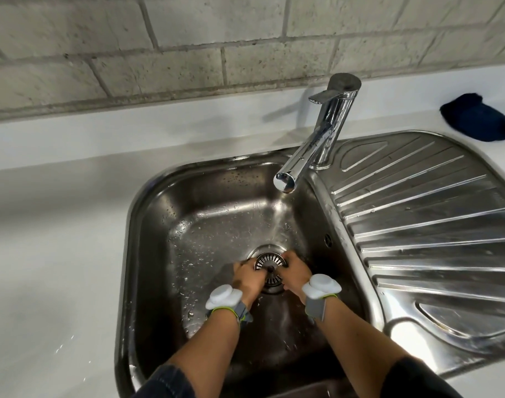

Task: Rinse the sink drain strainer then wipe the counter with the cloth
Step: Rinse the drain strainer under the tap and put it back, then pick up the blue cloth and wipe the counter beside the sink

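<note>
The round metal drain strainer (270, 261) is held tilted just above the drain opening (271, 285) in the steel sink basin (205, 214). My left hand (249, 278) grips its left rim and my right hand (295, 272) grips its right rim. Water runs from the chrome tap (317, 139) in a thin stream that lands just behind the strainer. A dark blue cloth (475, 117) lies crumpled on the white counter (58, 239) at the far right, beyond the drainboard.
A ribbed steel drainboard (417, 225) spreads to the right of the basin. Droplets cover the basin floor and a few lie on the counter left of the sink. A grey brick wall (188, 53) rises behind the counter.
</note>
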